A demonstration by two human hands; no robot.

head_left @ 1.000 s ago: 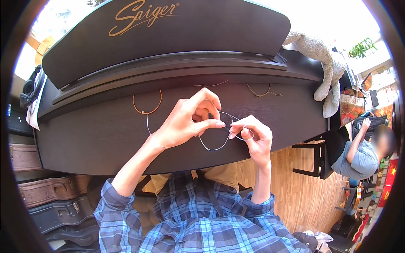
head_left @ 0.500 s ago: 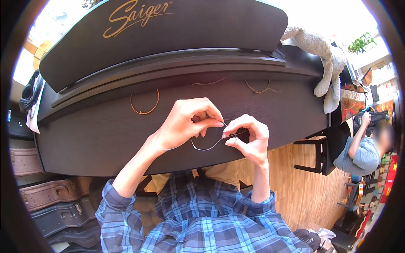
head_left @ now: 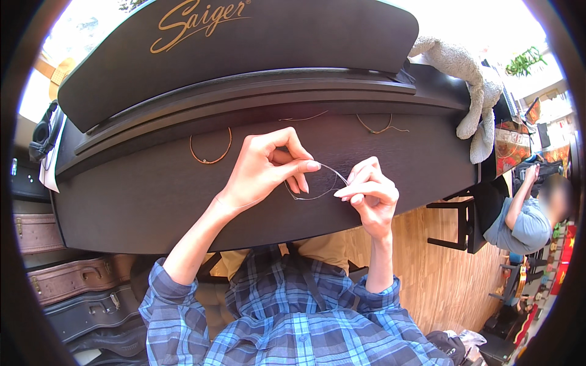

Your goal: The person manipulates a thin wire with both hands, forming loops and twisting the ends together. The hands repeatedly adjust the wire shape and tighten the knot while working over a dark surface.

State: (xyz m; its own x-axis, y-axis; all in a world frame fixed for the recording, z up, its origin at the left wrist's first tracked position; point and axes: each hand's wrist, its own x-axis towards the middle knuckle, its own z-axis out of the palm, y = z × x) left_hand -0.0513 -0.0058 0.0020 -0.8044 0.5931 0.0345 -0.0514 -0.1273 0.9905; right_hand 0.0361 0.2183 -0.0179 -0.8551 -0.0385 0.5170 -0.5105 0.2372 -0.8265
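Observation:
A thin, pale string (head_left: 305,199) is looped in the air between my two hands, above a dark wooden piano lid. My left hand (head_left: 262,166) pinches one part of it between thumb and fingertip, the other fingers curled below. On the right, my right hand (head_left: 373,196) grips another part with thumb and fingers pressed together. A short stretch of string bridges the two pinches, and the rest hangs in a loop underneath. A fine line crosses my left wrist; whether it belongs to the same string, I cannot tell.
On the piano lid (head_left: 122,201) lie a curved orange-brown cord (head_left: 210,162), a thin strand (head_left: 305,118) and another curved cord (head_left: 373,132). A grey plush toy (head_left: 482,91) drapes over the right end. Instrument cases (head_left: 79,277) are stacked at left. Another person (head_left: 525,219) sits at far right.
My right hand has shifted slightly right, away from the left, and its fingers have closed together. My left hand rose a little. The stretch of string between them has lengthened.

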